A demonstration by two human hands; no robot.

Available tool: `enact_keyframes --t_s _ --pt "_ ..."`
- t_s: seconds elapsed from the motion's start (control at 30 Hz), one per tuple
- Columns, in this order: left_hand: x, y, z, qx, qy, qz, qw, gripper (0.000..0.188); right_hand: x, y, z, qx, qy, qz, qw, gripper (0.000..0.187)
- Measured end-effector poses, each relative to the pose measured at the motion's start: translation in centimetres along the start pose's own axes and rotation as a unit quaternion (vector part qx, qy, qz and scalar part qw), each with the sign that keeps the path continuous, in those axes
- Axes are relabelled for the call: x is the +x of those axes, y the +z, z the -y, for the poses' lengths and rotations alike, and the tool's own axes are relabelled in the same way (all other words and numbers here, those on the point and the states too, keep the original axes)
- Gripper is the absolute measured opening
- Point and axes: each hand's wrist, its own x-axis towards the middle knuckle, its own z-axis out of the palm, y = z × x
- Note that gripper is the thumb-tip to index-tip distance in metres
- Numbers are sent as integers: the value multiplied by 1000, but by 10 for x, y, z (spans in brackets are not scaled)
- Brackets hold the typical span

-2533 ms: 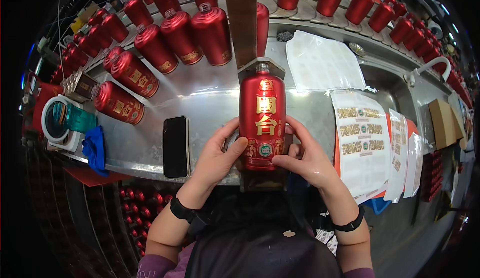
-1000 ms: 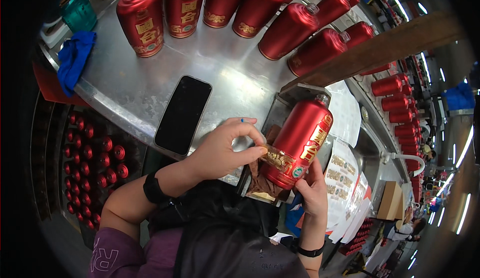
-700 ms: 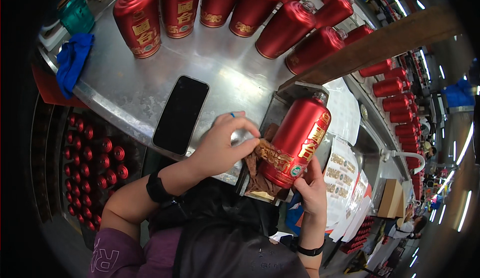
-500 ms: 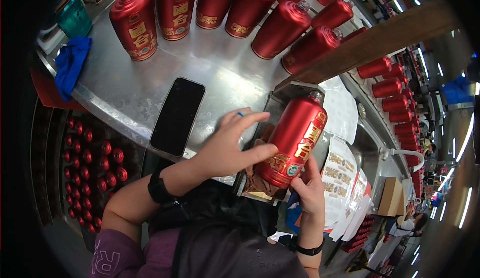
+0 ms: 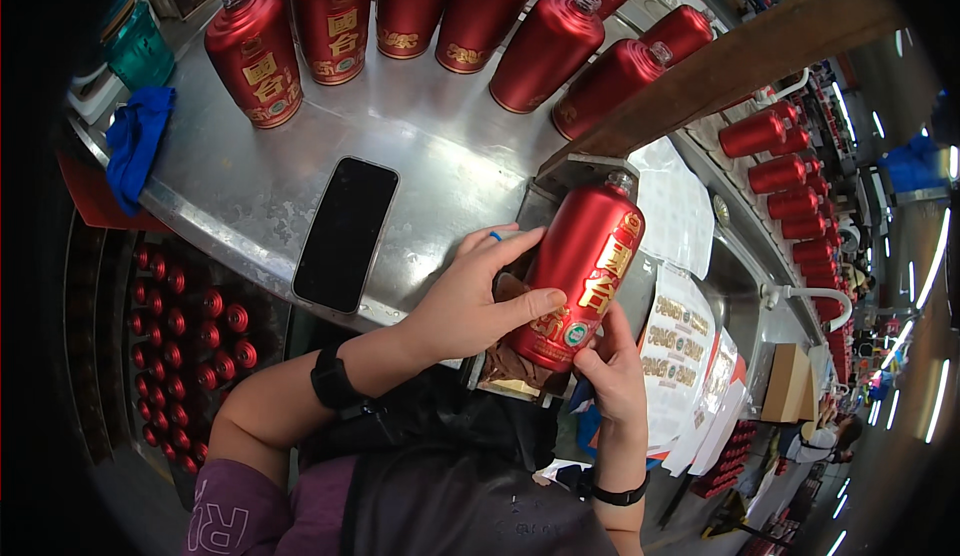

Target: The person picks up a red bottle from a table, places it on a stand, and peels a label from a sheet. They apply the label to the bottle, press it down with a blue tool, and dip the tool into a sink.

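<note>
A glossy red bottle (image 5: 578, 266) with gold characters and a clear glass neck lies tilted in a metal cradle, on brown cloth-like padding (image 5: 520, 364). My left hand (image 5: 478, 296), with a blue ring, grips the bottle's left side; its thumb lies across the lower body and its index finger reaches along the upper edge. At the base, my right hand (image 5: 612, 376) holds the bottle with thumb and fingers, beside its small green round mark. Some of the right fingers are hidden behind it. A bit of blue cloth shows below the right hand.
A black phone (image 5: 346, 236) lies on the metal table (image 5: 250, 186). Several red bottles (image 5: 255, 61) stand along its far side. A wooden bar (image 5: 720, 66) slants over the right. Decal sheets (image 5: 672, 346) lie right of the cradle, near a white tap (image 5: 815, 301). A blue cloth (image 5: 138, 146) hangs at left.
My left hand has moved right and closed onto the bottle, its index finger now against the upper edge. The right hand keeps its hold at the base. The view has shifted slightly.
</note>
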Motion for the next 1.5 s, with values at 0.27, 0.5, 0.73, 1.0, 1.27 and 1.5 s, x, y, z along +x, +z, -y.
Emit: enact_keyframes --t_s 0.27,0.5,0.73,1.0,1.27,1.5 --pt "-10 -18 -4 18 -21 -11 1000 49 0 2 3 6 -6 2 1000 87" --pt "-9 -35 -11 -81 -52 56 994 30 1 3 3 5 -11 9 1000 87" --pt "-8 -35 -4 -75 3 58 995 14 1 8 6 26 -17 4 1000 87" --pt "-10 -27 -2 -82 2 41 996 10 2 5 1 9 -21 7 1000 87" --pt "-11 -22 2 -41 -17 6 999 23 2 2 -1 -2 -17 0 1000 84" --pt "-1 -13 0 -164 -96 18 982 54 1 2 -3 -1 -19 -2 1000 84"
